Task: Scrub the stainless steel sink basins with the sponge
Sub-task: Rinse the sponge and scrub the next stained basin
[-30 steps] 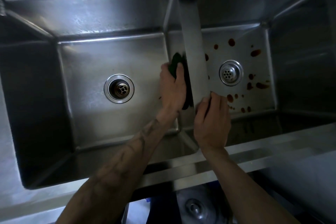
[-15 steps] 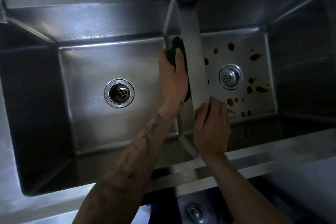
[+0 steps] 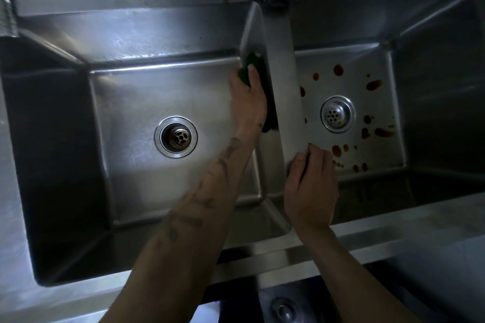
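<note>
Sponge (image 3: 248, 67) flat against the divider (image 3: 283, 73), on the left basin (image 3: 136, 97) side.
I judge it soft, light and probably wet, so it should squash under pressure and slide easily on steel. It is best held as now: the left hand (image 3: 249, 105) lies over its back, thumb and fingers curled round its edges, pinning it high on the wall. Only a dark green corner shows above the fingertips. The right hand (image 3: 311, 186) grips the divider's top edge nearer the front, fingers hooked over it. Brown spots (image 3: 374, 84) in the right basin (image 3: 351, 78) look unscrubbed.
</note>
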Motion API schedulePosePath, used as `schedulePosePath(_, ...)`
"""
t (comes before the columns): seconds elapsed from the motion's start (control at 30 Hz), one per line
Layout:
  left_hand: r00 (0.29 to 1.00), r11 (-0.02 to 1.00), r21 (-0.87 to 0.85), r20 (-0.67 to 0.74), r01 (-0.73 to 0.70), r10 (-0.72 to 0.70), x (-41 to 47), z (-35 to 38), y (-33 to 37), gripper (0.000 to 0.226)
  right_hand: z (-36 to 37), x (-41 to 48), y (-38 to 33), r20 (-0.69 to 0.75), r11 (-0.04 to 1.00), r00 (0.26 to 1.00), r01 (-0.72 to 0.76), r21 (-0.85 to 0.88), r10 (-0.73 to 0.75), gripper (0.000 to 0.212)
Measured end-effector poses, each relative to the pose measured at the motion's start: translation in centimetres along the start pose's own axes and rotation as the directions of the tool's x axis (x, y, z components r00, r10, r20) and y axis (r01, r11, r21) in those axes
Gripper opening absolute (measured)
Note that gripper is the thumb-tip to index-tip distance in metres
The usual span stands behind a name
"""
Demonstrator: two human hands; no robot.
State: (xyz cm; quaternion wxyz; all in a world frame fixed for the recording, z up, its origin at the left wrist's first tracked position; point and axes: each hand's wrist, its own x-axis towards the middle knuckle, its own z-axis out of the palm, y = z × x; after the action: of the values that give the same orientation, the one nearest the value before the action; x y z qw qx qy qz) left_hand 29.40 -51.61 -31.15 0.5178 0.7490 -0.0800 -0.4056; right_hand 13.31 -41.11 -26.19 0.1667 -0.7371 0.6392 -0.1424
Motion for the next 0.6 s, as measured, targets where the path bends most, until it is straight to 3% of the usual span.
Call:
schedulePosePath(0.07, 0.995, 0.994, 0.056, 0.031, 0.097, -0.099, 0.4, 0.0, -0.2, 0.037, 0.0, 0.0, 0.2, -0.001, 1.0, 1.0, 0.003, -0.01, -0.003, 0.025)
schedulePosePath(0.1, 0.996, 0.995, 0.059, 0.04, 0.076, -0.078, 0.3, -0.1, 0.0, 0.037, 0.1, 0.0, 0.2, 0.0, 1.0, 1.0, 0.006, -0.012, -0.006, 0.026)
schedulePosePath(0.2, 0.992, 0.992, -0.036, 0.024, -0.12, 0.121, 0.1, -0.4, 2.0, 0.02, 0.2, 0.0, 0.2, -0.007, 1.0, 1.0, 0.016, -0.016, -0.017, 0.026)
schedulePosePath(0.3, 0.972, 0.969, -0.076, -0.019, -0.235, 0.234, 1.4, -0.1, 3.4, 0.018, 0.2, 0.0, 0.4, -0.008, 0.999, 0.999, 0.031, -0.012, -0.031, 0.025)
schedulePosePath(0.47, 0.996, 1.0, 0.011, 0.087, 0.011, -0.012, 4.2, 0.0, 3.8, 0.04, 0.1, 0.0, 0.3, -0.002, 1.0, 1.0, 0.021, 0.01, -0.021, 0.027)
schedulePosePath(0.6, 0.985, 0.988, -0.065, 0.085, -0.142, 0.148, 4.1, -0.2, 5.0, 0.022, 0.0, 0.0, 0.1, -0.017, 0.999, 0.999, 0.031, 0.012, -0.031, 0.025)
